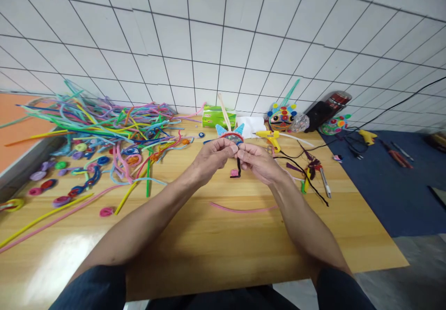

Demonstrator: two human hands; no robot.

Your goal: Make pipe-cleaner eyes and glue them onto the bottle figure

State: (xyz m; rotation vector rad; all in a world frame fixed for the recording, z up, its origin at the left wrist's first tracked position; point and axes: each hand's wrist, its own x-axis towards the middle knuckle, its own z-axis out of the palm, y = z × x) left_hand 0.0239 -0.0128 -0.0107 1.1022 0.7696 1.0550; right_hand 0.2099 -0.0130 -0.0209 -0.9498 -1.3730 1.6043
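Note:
At the middle of the table my left hand (218, 154) and my right hand (258, 162) meet, fingertips pinched together. Between them is a black pipe cleaner (239, 165), its free end hanging down and bent sideways at the bottom. The part inside the fingers is hidden. Just beyond the hands stands a round craft piece with light-blue pointed ears (239, 130) and a red rim, partly covered by my fingers. A small pink coil (234, 172) lies by the hanging end. Nearer to me, a pink pipe cleaner (240, 209) rests on the wood.
Many coloured pipe cleaners (114, 119) and coiled pieces crowd the left. A yellow glue gun (270, 137) lies right of centre, its cord running right. Behind are a green packet (211, 116), a decorated face craft (281, 117) and a dark bottle (322, 110) against the tiled wall.

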